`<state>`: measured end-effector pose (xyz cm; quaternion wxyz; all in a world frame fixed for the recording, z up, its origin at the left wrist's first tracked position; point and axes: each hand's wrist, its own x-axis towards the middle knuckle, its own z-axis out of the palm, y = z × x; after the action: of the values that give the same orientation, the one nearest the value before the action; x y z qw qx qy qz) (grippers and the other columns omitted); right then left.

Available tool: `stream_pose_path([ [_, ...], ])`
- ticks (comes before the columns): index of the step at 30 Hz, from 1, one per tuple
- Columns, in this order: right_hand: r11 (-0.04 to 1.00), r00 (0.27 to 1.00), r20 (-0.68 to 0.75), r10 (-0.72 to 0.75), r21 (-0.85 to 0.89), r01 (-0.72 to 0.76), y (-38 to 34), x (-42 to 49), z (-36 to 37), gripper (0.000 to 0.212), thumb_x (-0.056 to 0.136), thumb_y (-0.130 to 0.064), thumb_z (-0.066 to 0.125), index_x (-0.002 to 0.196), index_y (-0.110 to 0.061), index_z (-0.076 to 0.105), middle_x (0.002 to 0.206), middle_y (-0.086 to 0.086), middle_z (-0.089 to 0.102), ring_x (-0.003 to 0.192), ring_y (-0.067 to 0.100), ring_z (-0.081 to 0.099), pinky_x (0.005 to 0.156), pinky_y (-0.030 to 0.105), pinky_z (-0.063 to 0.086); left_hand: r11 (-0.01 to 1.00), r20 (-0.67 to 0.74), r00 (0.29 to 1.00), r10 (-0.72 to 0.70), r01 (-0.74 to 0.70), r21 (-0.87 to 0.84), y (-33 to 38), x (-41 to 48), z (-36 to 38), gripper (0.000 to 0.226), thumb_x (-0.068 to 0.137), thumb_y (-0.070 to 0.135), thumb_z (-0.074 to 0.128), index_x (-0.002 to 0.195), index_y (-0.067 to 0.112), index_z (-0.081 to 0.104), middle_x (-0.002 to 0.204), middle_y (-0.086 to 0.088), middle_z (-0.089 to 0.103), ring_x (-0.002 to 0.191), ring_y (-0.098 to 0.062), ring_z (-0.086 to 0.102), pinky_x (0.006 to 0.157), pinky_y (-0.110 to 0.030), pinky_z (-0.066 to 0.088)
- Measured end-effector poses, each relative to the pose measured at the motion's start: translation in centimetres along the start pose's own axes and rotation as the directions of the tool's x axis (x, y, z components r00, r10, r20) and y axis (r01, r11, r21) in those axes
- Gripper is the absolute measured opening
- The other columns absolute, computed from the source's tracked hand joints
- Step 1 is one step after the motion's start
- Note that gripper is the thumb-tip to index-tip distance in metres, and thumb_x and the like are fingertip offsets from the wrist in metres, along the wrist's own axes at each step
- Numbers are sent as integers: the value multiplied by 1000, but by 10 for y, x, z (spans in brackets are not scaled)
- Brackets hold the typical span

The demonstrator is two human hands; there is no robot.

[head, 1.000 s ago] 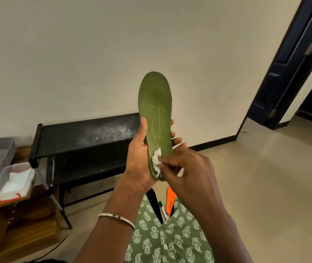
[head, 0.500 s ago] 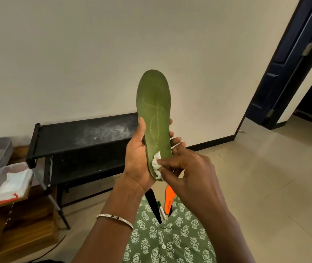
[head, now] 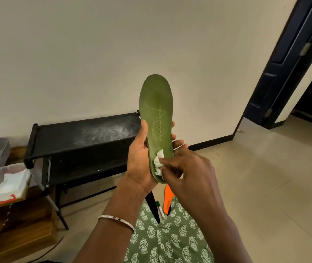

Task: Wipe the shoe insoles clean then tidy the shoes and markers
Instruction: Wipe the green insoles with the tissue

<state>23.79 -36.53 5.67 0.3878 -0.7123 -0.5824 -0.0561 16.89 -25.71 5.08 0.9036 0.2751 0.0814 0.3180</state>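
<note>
Green insole [head: 157, 111] was held upright in front of black rack [head: 87, 133]'s right end, toe end up and well above rack top, heel end down. L hand [head: 140, 164] was clamped on it: thumb along the insole's left edge, fingers wrapped behind, tips showing at the right edge. R hand [head: 189, 177] was pinched on a crumpled white wipe [head: 158, 164], fingers curled, and pressed it to the insole's heel area, also in front of rack's right end. Faint pale lines showed on the insole face. Silver bangle [head: 116, 220] sat on L wrist. Orange insole [head: 168, 198] and a green-capped marker [head: 159, 207] lay below rack's right end, nearer cam, just beside each other; surface under them unclear. Clear tub [head: 5, 183] w/ white sheets sat left of rack on a wood shelf. Dark door [head: 284, 63] stood well right of rack.
</note>
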Motion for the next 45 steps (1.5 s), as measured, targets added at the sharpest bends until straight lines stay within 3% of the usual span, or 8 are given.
stream_pose_path([
  [6, 998, 991, -122, 50, -22, -53, 1, 15, 7, 21, 90, -29, 69, 110, -30, 76, 87, -8, 62, 72, 11, 57, 61, 32, 49, 999, 0, 1000, -2, 2, 43, 0, -1, 3, 78, 91, 64, 46, 140, 4, 54, 98, -12, 60, 87, -21, 63, 81, -34, 56],
  [13, 1000, 995, 104, 12, 13, -14, -2, 0, -4, 13, 86, -30, 72, 97, -34, 78, 80, -12, 64, 72, 6, 59, 64, 29, 49, 1000, 52, 999, 17, -18, 24, 7, 3, -12, 80, 96, 66, 42, 142, 2, 51, 100, -11, 57, 98, -26, 60, 114, -48, 39],
  [23, 832, 972, -9, 233, 519, -195, 7, 9, -22, 18, 90, -17, 71, 106, -25, 67, 86, -8, 74, 75, 9, 68, 64, 26, 56, 995, 61, 998, 31, -37, 88, 2, 4, -10, 69, 99, 58, 42, 140, 4, 55, 135, -13, 56, 121, -33, 46, 113, -53, 35],
  [26, 769, 955, -11, 295, 596, -231, 7, 9, -16, 33, 89, -12, 71, 113, -25, 53, 83, -2, 75, 72, 13, 70, 63, 28, 58, 995, 73, 997, -34, 28, 91, -1, 3, -6, 72, 95, 62, 44, 137, 5, 58, 122, -16, 54, 109, -31, 53, 107, -51, 36],
  [30, 936, 931, -259, 258, 304, -174, 8, 6, 0, 17, 87, -13, 73, 95, -24, 63, 88, -9, 67, 71, 5, 65, 60, 16, 53, 995, 85, 993, -83, 78, 66, -6, 4, -5, 77, 95, 60, 47, 146, 2, 46, 130, -21, 47, 123, -38, 40, 120, -56, 21],
  [33, 989, 911, -387, 143, 93, -116, 10, 8, 9, 15, 87, -7, 69, 95, -20, 73, 97, -5, 60, 74, 3, 59, 65, 18, 51, 994, 65, 996, -55, 49, 94, -5, 0, 1, 74, 95, 57, 45, 143, 0, 50, 121, -17, 55, 108, -33, 55, 105, -49, 43],
  [41, 998, 999, -48, 20, 61, -17, 10, 3, 7, 24, 89, -23, 70, 113, -22, 73, 106, -9, 64, 95, 7, 61, 81, 29, 55, 992, 39, 998, -55, 50, 114, 1, 2, -5, 74, 94, 60, 48, 139, 2, 55, 95, -10, 57, 86, -21, 59, 78, -38, 56],
  [45, 996, 984, 177, -2, 87, -14, 4, 0, -10, 7, 85, -29, 75, 91, -29, 79, 82, -16, 68, 78, 4, 63, 70, 33, 55, 997, 37, 999, -1, -2, 83, 2, 2, -11, 78, 93, 59, 52, 139, -3, 52, 95, -14, 57, 97, -27, 58, 108, -48, 46],
])
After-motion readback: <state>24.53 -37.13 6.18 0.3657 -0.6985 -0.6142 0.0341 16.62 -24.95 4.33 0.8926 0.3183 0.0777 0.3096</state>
